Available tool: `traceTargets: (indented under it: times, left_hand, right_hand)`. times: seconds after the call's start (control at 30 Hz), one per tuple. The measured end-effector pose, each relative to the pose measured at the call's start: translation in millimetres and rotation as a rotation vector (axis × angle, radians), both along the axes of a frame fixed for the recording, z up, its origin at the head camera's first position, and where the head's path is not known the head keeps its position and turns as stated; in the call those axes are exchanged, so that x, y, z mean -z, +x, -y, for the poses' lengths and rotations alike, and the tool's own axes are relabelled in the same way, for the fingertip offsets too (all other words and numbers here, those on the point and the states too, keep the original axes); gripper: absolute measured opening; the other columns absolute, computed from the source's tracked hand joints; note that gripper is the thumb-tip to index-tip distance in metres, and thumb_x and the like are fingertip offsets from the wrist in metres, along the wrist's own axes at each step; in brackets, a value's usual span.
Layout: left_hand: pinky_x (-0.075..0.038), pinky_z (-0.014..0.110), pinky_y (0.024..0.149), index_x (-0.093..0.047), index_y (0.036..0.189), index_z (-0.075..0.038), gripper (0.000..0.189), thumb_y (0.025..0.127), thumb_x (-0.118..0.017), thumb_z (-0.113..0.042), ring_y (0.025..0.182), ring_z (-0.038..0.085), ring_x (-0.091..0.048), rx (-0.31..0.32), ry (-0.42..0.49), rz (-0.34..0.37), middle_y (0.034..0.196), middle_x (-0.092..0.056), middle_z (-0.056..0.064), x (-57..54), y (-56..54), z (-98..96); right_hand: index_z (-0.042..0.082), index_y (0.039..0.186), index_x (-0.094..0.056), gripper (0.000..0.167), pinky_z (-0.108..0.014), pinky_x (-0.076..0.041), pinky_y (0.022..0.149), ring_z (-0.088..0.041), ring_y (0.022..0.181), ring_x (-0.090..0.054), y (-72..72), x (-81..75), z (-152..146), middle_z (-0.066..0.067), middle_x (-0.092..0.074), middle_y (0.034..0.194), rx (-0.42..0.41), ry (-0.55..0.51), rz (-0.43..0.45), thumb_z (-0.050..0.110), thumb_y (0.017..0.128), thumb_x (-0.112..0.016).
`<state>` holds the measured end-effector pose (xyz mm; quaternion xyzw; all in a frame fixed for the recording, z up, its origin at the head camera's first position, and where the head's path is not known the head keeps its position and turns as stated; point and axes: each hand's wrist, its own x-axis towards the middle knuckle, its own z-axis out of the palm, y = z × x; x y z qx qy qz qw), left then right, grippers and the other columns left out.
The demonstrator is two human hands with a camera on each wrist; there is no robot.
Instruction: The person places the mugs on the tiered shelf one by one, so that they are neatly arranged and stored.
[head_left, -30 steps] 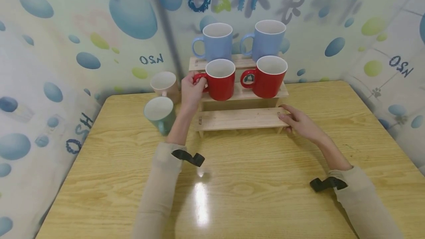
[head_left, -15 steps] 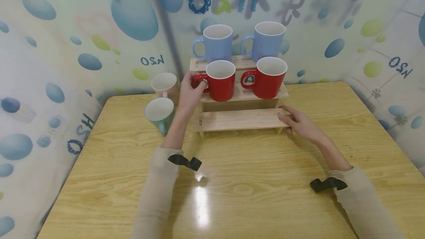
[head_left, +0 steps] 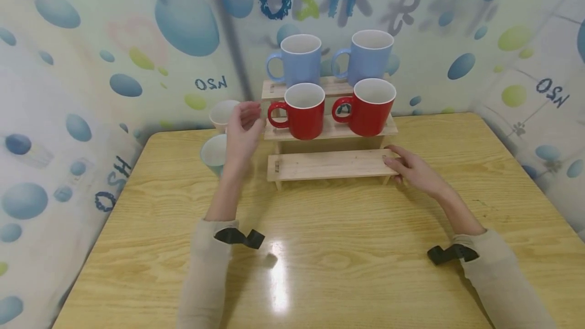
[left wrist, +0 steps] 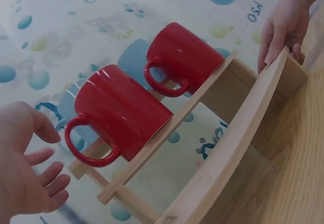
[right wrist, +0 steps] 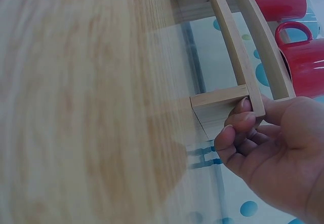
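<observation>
Red mug (left wrist: 120,113) just beside left fingers (left wrist: 46,131)

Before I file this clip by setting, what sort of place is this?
Possibly a small staged booth: patterned walls behind and beside a wood-grain table, which bears a tiered wooden rack.

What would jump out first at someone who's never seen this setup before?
Probably the two glossy red mugs on the middle tier of the wooden rack, with two blue mugs on the top tier behind. Then the left hand, just off the nearest red handle, and the right hand, gripping the right end of the bottom tier.
</observation>
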<state>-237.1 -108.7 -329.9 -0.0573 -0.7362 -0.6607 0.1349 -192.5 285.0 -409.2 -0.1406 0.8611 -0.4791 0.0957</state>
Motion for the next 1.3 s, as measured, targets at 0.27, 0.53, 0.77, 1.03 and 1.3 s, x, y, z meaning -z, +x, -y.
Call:
traceTargets:
  times: [0.27, 0.53, 0.77, 1.03, 1.3]
  left_hand:
    - [-0.045, 0.029, 0.090, -0.058, 0.106, -0.006, 0.017, 0.091, -0.055, 0.003, 0.095, 0.016, -0.056, -0.069, 0.127, -0.037, 0.101, -0.059, 0.002, -3.2, 19.1, 26.3]
    - [-0.052, 0.025, 0.079, -0.057, 0.099, -0.010, 0.012, 0.096, -0.055, 0.001, 0.085, 0.016, -0.060, -0.031, 0.149, 0.015, 0.095, -0.059, 0.000, -0.6, 32.1, 50.1]
    - [-0.052, 0.023, 0.078, -0.059, 0.103, -0.007, 0.008, 0.097, -0.057, -0.002, 0.084, 0.014, -0.061, -0.040, 0.123, 0.022, 0.098, -0.060, 0.007, 3.1, 44.9, 64.9]
    - [-0.052, 0.024, 0.076, -0.058, 0.100, -0.001, 0.005, 0.097, -0.055, -0.001, 0.081, 0.014, -0.061, -0.016, 0.067, 0.051, 0.088, -0.062, 0.000, 12.2, 58.6, 76.2]
    - [-0.052, 0.024, 0.078, -0.057, 0.099, 0.003, 0.009, 0.099, -0.052, -0.004, 0.081, 0.015, -0.058, 0.062, 0.004, 0.089, 0.085, -0.061, 0.001, 22.0, 74.8, 92.0]
  right_hand:
    - [-0.008, 0.155, -0.019, 0.063, -0.029, -0.045, 0.063, -0.017, 0.066, -0.052, -1.2, -0.5, 1.8, -0.008, -0.046, 0.075, 0.000, 0.004, 0.029, 0.025, 0.109, -0.045]
    - [-0.008, 0.155, -0.020, 0.064, -0.029, -0.045, 0.064, -0.017, 0.067, -0.052, 0.1, -1.4, 1.2, -0.009, -0.046, 0.075, 0.009, 0.017, 0.033, 0.027, 0.108, -0.046]
    - [-0.007, 0.155, -0.021, 0.064, -0.029, -0.045, 0.064, -0.018, 0.067, -0.052, -0.6, -0.2, 0.6, -0.010, -0.047, 0.076, 0.012, 0.027, 0.030, 0.028, 0.108, -0.047]
    - [-0.005, 0.155, -0.023, 0.063, -0.030, -0.044, 0.063, -0.018, 0.068, -0.052, 0.0, -1.9, 2.3, -0.010, -0.049, 0.075, 0.016, 0.042, 0.030, 0.029, 0.108, -0.047]
    - [-0.006, 0.155, -0.023, 0.063, -0.030, -0.045, 0.062, -0.018, 0.066, -0.052, -0.6, -0.7, 1.1, -0.009, -0.049, 0.074, 0.018, 0.031, 0.028, 0.029, 0.108, -0.046]
